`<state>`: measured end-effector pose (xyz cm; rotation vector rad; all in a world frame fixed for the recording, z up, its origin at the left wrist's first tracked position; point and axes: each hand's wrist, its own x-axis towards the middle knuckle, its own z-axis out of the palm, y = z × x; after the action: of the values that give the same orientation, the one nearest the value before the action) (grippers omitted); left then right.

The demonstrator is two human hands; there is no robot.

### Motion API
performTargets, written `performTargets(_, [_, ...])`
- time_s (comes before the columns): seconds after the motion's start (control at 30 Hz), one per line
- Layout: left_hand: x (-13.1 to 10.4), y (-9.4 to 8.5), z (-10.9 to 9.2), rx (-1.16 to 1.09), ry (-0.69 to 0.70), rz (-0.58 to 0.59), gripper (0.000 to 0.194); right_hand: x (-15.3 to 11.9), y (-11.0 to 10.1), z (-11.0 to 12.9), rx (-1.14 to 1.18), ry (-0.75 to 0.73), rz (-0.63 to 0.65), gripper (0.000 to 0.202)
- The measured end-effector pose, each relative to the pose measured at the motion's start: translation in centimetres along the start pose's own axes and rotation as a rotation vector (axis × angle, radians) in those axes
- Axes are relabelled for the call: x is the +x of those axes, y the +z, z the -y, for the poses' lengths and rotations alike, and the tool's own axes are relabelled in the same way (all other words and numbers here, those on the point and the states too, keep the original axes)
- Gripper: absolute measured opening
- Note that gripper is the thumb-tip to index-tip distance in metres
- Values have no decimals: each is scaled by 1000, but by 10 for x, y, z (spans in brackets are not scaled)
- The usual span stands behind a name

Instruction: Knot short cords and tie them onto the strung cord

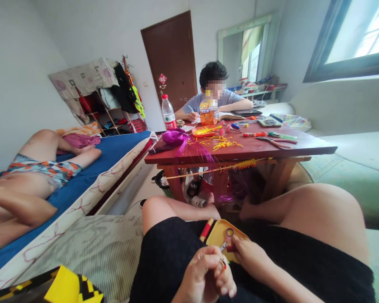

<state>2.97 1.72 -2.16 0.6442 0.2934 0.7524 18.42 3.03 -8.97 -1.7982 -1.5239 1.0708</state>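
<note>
Over my lap, my right hand (248, 252) grips a small pair of scissors (230, 232), one finger loop showing above the fingers and the blades toward my left hand. My left hand (206, 271) is closed in a pinch. A tiny dark piece with a red tip shows at its fingers, too small to name. Beneath both hands, a yellow tray (219, 226) rests on my black-clothed lap, partly hidden by them. Beside the tray's left edge lies a red and yellow stick-like piece (206, 230).
Ahead stands a red-brown table (189, 156) with purple strands (176, 136), yellow bits (227, 144), pliers (276, 142) and a water bottle (168, 113). A person (196, 103) writes behind it. Another person (44, 168) lies on the bed at left. A yellow-black woven item (63, 286) sits lower left.
</note>
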Motion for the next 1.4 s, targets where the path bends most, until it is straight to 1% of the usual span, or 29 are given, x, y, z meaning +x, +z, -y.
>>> performTargets(0.07, [-1, -2, 0, 17, 6, 29, 25, 4, 9, -5, -107, -1, 14, 15])
performTargets(0.13, [-1, -4, 0, 48, 17, 31, 24, 5, 15, -6, -156, -18, 19, 14])
performTargets(0.2, [-3, -3, -1, 100, 45, 1, 24, 3, 14, -4, -152, -51, 19, 12])
performTargets(0.3, [-4, 0, -2, 252, 117, -72, 28, -3, 7, 5, -75, -98, 9, 29])
performTargets(0.37, [-5, 1, -3, 400, 165, -110, 31, -7, 3, 11, 2, -114, -3, 38])
performTargets(0.47, [-6, 0, -6, 672, 224, -138, 32, -12, 2, 16, 127, -100, -11, 45])
performTargets(0.6, [-9, 3, -14, 1098, 368, -112, 27, -13, 4, 20, 287, -55, -6, 48])
performTargets(0.7, [-10, 9, -20, 1331, 479, -89, 23, -19, -2, 29, 391, -52, 17, 50])
performTargets(0.77, [-11, 10, -20, 1384, 517, -85, 22, -27, -9, 41, 478, -60, 37, 52])
performTargets(0.87, [-11, 7, -17, 1314, 495, -118, 21, -44, -14, 57, 656, -42, 39, 53])
performTargets(0.93, [-10, 2, -13, 1190, 435, -150, 23, -53, -11, 63, 740, 9, -5, 51])
performTargets(1.0, [-8, -3, -10, 1045, 356, -167, 25, -57, -5, 64, 783, 64, -51, 50])
performTargets(1.07, [-7, -6, -7, 949, 303, -170, 26, -57, 2, 63, 805, 93, -63, 51])
performTargets(1.1, [-7, -7, -6, 939, 306, -181, 27, -56, 5, 61, 808, 93, -53, 51])
performTargets(1.17, [-8, -5, -6, 1029, 378, -207, 26, -53, 7, 59, 801, 65, -30, 50])
performTargets(1.33, [-12, 5, -12, 1599, 667, -220, 23, -52, 4, 58, 771, -28, -37, 47])
performTargets(1.4, [-13, 7, -14, 1739, 746, -216, 21, -52, 4, 58, 774, -30, -41, 47])
